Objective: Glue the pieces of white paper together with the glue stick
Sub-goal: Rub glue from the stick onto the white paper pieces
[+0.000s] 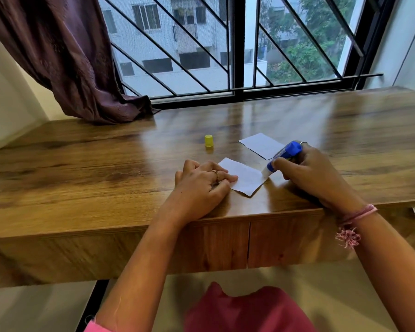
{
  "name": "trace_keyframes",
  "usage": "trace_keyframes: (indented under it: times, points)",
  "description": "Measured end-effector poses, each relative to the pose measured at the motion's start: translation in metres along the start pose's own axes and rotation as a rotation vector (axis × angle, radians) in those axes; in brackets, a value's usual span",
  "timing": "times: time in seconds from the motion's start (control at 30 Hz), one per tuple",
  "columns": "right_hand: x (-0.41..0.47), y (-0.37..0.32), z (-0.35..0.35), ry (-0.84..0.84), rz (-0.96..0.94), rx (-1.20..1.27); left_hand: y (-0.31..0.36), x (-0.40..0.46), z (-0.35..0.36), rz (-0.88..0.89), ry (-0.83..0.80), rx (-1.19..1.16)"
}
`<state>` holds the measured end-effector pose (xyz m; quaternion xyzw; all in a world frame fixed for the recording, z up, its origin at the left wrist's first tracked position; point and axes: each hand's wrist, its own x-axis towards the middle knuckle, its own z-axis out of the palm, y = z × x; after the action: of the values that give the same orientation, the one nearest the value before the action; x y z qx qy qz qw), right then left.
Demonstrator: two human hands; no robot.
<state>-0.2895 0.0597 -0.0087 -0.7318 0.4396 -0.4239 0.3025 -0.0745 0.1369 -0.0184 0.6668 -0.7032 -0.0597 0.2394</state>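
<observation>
On the wooden tabletop [106, 164], near its front edge, lies a small piece of white paper [246, 178], turned so one corner points toward the person. The left hand [201, 185] rests flat on the paper's left side, its fingers [228, 179] nearly straight and pressing the sheet down; a ring shows on one of them. They hold nothing.

The right hand [309, 173] grips a blue glue stick [283, 155], the fingers curled around its barrel. The stick is tilted, its far end up and to the right, its white tip down and to the left. The tip touches the right corner of the near paper, just at its edge. A pink thread band [356, 215] circles the right wrist, with a frayed tassel hanging from it.

A second piece of white paper [260, 144] lies flat farther back and to the right, apart from the first; the glue stick's raised end overlaps its right side from this view. The yellow cap [209, 140] stands upright on the tabletop to the left of that far paper, well apart from both hands.

At the far edge of the tabletop a barred window [237, 49] looks onto buildings and trees, and a dark purple curtain [65, 56] hangs at the far left, its hem resting on the wood. Pink clothing shows at the bottom of the view.
</observation>
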Motion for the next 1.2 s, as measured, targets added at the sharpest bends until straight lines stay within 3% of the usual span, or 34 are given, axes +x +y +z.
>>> trace_keyframes:
  times: [0.33,0.47,1.2]
  points:
    - [-0.0030,-0.0023,0.0007,-0.020,-0.030,-0.030,0.0001,0.0001,0.0007,-0.009,0.002,-0.010]
    - [-0.0014,-0.0013,0.0002,0.049,-0.001,-0.069,-0.0001,0.0009,0.0014,-0.008,0.006,-0.003]
    - [-0.0087,-0.0059,0.0013,-0.057,-0.071,-0.073,-0.0006,0.0003,-0.0001,-0.003,-0.007,-0.007]
